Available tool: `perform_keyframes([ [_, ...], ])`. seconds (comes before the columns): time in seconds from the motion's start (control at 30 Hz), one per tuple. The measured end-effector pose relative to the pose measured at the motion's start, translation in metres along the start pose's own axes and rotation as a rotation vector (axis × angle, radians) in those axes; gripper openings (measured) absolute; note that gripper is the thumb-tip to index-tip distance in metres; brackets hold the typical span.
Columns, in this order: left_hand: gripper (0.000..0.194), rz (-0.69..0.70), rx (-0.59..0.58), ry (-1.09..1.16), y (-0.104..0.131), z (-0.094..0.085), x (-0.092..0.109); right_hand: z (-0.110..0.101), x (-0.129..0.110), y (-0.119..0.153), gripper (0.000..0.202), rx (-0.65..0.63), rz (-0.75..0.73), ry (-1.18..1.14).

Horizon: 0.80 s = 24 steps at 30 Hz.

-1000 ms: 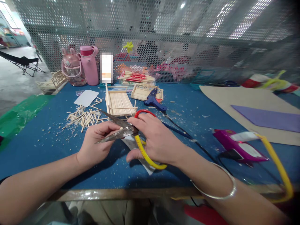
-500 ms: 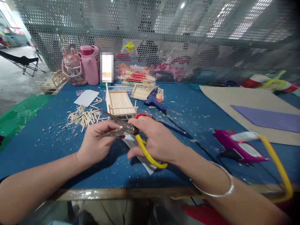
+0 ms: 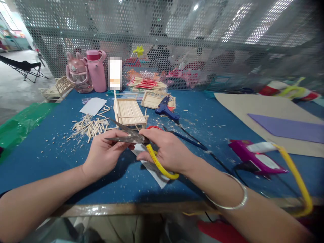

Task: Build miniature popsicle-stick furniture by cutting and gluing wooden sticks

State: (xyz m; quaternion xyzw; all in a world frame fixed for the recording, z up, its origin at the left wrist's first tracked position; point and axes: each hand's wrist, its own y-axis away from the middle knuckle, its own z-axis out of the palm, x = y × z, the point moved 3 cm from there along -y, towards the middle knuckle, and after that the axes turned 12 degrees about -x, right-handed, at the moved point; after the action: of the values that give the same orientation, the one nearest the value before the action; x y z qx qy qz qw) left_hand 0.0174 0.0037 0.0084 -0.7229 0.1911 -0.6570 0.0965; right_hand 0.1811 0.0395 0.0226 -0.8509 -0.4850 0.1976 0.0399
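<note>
My right hand is wrapped round the scissors, whose handles are yellow and red. Their dark blades point left, a little apart, and reach over my left hand. The fingers of my left hand are pinched at the blades; a tiny pale bit shows there, but what they hold is mostly hidden. Under the scissors lies a white paper strip. Just behind the blades stands a small frame of wooden sticks. Short cut sticks lie heaped to its left.
A blue glue gun with a black cord lies beyond my right hand. On the right are a purple device, a purple sheet and brown card. Pink bottles and bundled sticks stand along the mesh at the back.
The scissor blades have closed partway, the lower one rising toward the upper. My right hand's fingers have drawn in slightly. My left hand has barely moved.
</note>
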Motion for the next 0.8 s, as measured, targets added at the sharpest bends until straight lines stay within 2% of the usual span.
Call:
perform_keyframes([
  [0.23,0.007,-0.022,-0.098,0.011,0.0027,0.0042,-0.0034,0.0019,0.0002,0.0005,0.058,-0.057,0.056,-0.104],
  [0.37,0.007,-0.004,-0.060,-0.005,0.0017,0.0015,-0.0029,-0.0021,0.0035,-0.0009,0.066,-0.001,0.100,-0.079],
  [0.5,0.008,-0.002,-0.025,-0.025,0.0004,-0.0012,-0.0033,-0.0023,0.0064,-0.0031,0.078,-0.011,0.095,-0.049],
  [0.67,0.011,0.055,-0.030,-0.178,-0.0010,-0.0022,-0.0008,-0.0017,0.0021,-0.0041,0.085,-0.015,0.020,-0.016],
  [0.8,0.016,0.085,-0.043,-0.272,-0.0016,-0.0027,0.0031,-0.0027,-0.0010,-0.0038,0.087,-0.014,0.023,0.003],
])
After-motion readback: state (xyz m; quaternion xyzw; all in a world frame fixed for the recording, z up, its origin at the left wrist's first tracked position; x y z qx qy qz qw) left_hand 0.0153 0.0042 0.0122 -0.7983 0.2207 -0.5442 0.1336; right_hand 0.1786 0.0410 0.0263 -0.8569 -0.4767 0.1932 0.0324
